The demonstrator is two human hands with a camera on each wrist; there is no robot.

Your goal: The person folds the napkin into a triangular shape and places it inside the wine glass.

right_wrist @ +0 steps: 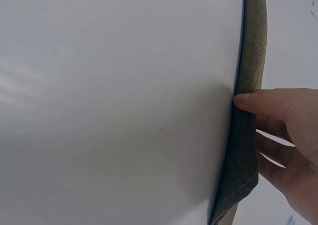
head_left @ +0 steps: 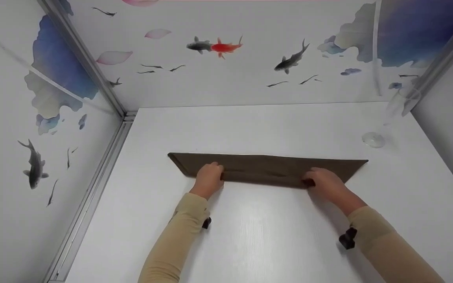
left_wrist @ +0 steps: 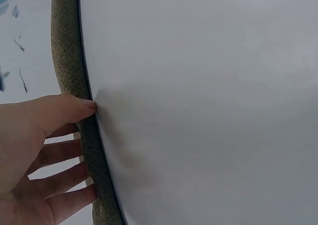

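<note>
A brown woven cloth [head_left: 264,167] lies folded into a long strip across the white table. My left hand [head_left: 209,179] pinches its near edge left of the middle. In the left wrist view the thumb presses on the front of the cloth [left_wrist: 69,46], with the other fingers spread behind it. Toward the right end, my right hand [head_left: 325,184] grips the same near edge. The right wrist view has that thumb against the cloth [right_wrist: 243,150] and the fingers curled round its far side. Past the right hand, the strip's end slants to a pointed corner.
A clear stemmed glass [head_left: 373,140] stands at the back right of the table [head_left: 250,232], beyond the cloth. White panels painted with fish [head_left: 289,59] and petals wall in the back and both sides. A metal rail [head_left: 92,184] runs along the left edge.
</note>
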